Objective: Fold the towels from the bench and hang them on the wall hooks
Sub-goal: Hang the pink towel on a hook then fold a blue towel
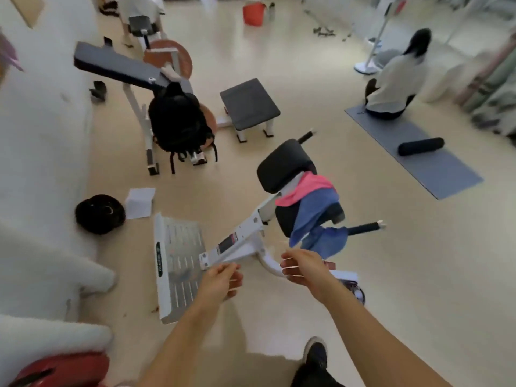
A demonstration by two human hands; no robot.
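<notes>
Both hands empty, fingers loosely curled: left hand (220, 280), right hand (303, 268), short of the desk (282, 163). Blue towel (315, 216) and pink towel (304, 188) draped over its pad. Best grab the blue by two corners, lift clear.

Bare forearms, no sleeves in view, dark shoe (317, 356) with pale toe cap, dark trouser leg (312, 379)

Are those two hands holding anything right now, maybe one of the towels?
Nothing is held. The left hand and right hand hang loosely curled in the air, short of the blue towel and pink towel draped over the bench pad.
</notes>
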